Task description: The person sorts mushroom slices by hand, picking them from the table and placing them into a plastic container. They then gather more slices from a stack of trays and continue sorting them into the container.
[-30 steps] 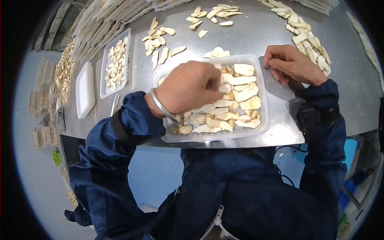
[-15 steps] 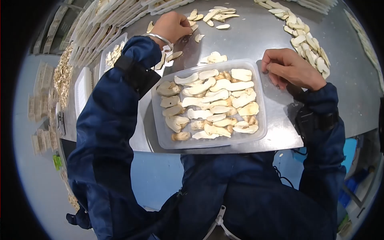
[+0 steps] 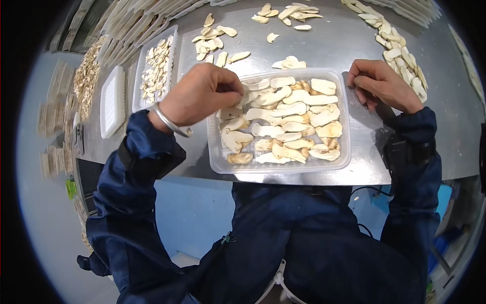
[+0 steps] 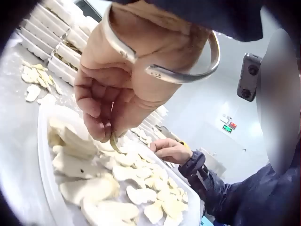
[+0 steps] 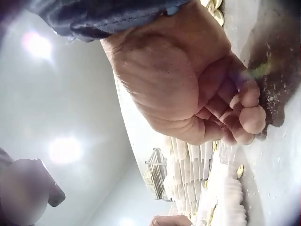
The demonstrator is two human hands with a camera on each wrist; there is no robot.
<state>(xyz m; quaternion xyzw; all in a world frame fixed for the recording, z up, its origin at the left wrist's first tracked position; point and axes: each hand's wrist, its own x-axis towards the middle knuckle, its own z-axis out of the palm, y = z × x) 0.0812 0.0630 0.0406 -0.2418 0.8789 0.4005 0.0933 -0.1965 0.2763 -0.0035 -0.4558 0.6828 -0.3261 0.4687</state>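
Note:
In the head view, a clear plastic tray [image 3: 278, 171] holds rows of pale, brown-edged mushroom slices [image 3: 276, 114]. My left hand [image 3: 202, 96], with a silver bangle at the wrist, is over the tray's back left corner. Between thumb and fingertips it pinches a thin mushroom slice [image 4: 114, 142], seen edge-on in the left wrist view, close over the slices below. Beyond the tray's right side, my right hand [image 3: 382, 83] rests on the metal table with loosely bent fingers. Its palm side in the right wrist view shows nothing held.
Loose slices lie in piles at the back left [image 3: 212, 40], the back [image 3: 291, 12] and behind the tray [image 3: 289, 63]. A long row of slices [image 3: 400, 53] runs along the right. To the left are a second filled tray [image 3: 174, 55], a white tray [image 3: 112, 101] and stacked trays [image 3: 121, 30].
My left hand went from over the tray to the loose slices at the back left, then came back to the tray's left side with a slice. My right hand stays put.

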